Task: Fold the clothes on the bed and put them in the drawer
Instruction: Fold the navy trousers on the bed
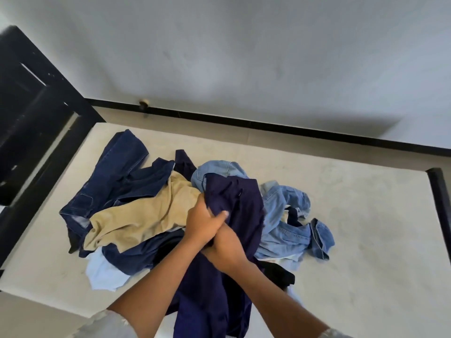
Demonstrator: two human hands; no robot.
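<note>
Both hands are on the navy shirt (234, 203). The left hand (202, 223) has its fingers (220, 215) clenched round a bunch of cloth, and the right hand (225, 254) grips the shirt just beneath. Left of the fingers lie tan trousers (136, 215) and dark jeans (117, 167); right of them sits light-blue denim (285, 230), all heaped on the bed (366, 240).

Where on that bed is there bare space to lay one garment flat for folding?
The widest bare mattress lies right of the light blue denim, up to the black bed frame. A narrower strip runs behind the pile. The middle and left are crowded with dark jeans and a tan garment.
</note>
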